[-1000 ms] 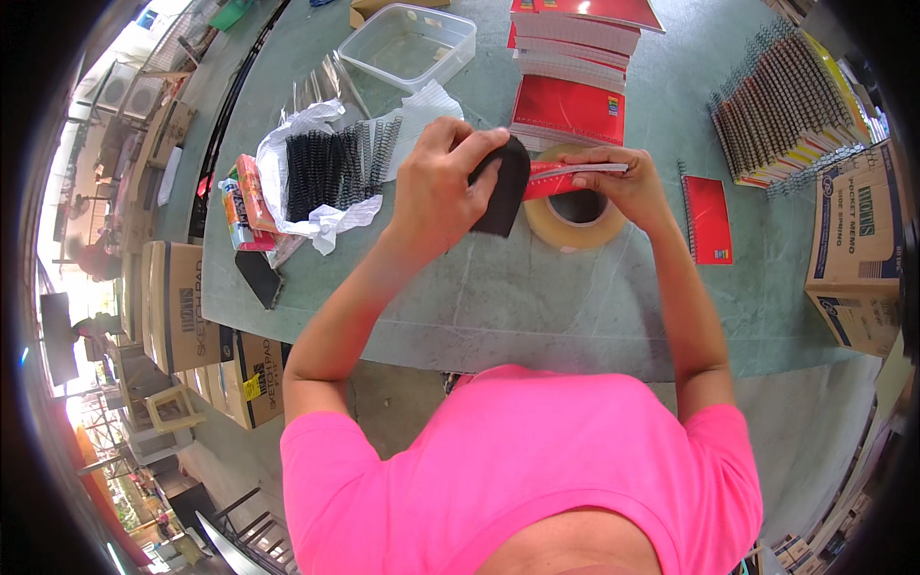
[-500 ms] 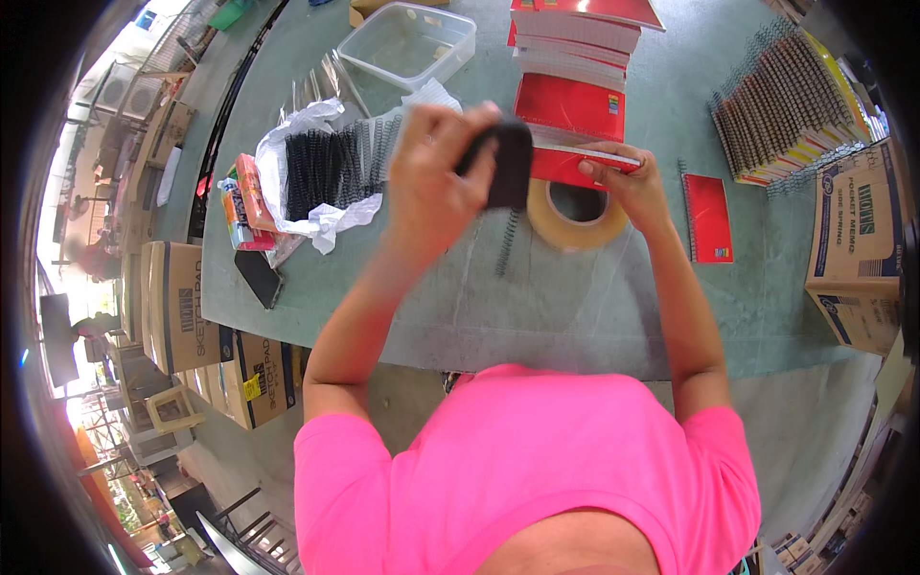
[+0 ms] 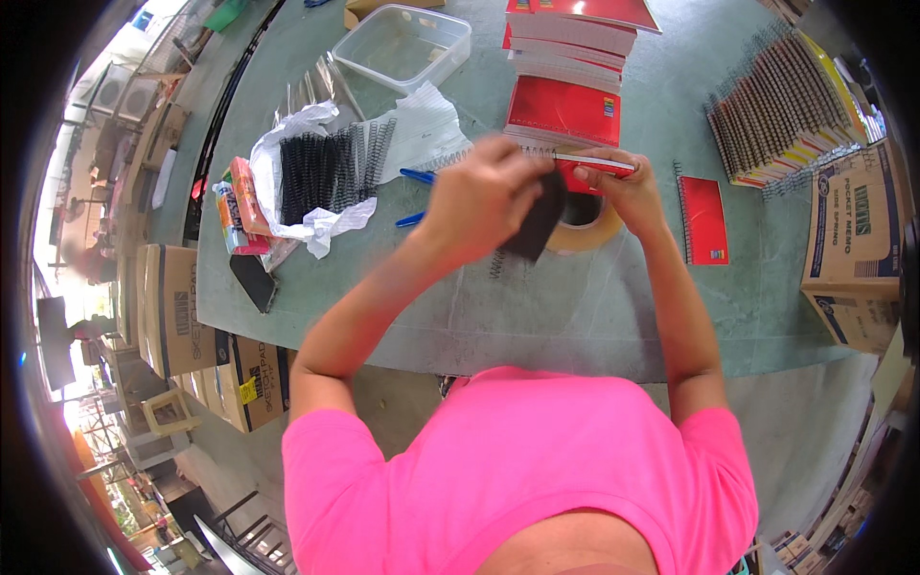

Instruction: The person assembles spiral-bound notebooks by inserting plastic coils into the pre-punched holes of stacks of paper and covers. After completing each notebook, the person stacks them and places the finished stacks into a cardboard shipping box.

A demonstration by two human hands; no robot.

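My right hand (image 3: 621, 187) grips a thin red notebook (image 3: 596, 165) by its right end, thumb on the near side. The notebook is seen mostly edge-on, with a wire coil (image 3: 539, 151) showing at its left end. My left hand (image 3: 491, 196), somewhat blurred, is closed at that end of the notebook. A black flat piece (image 3: 539, 218) hangs from its fingers. Whether those fingers also touch the coil, I cannot tell. Below the notebook lies a roll of clear tape (image 3: 599, 230), partly covered. A blue-handled tool (image 3: 414, 176) lies partly hidden beside my left hand.
Red notebooks (image 3: 563, 107) are stacked ahead; another coiled one (image 3: 705, 220) lies at right. Black coils (image 3: 321, 172) rest on white paper at left, near a clear plastic box (image 3: 402, 48). Bound notebooks (image 3: 781, 105) and a carton (image 3: 853, 230) stand at far right.
My left hand has moved right and down toward the notebook, and the black piece now hangs lower at a slant. The blue-handled tool and the coil at the notebook's end have come into sight.
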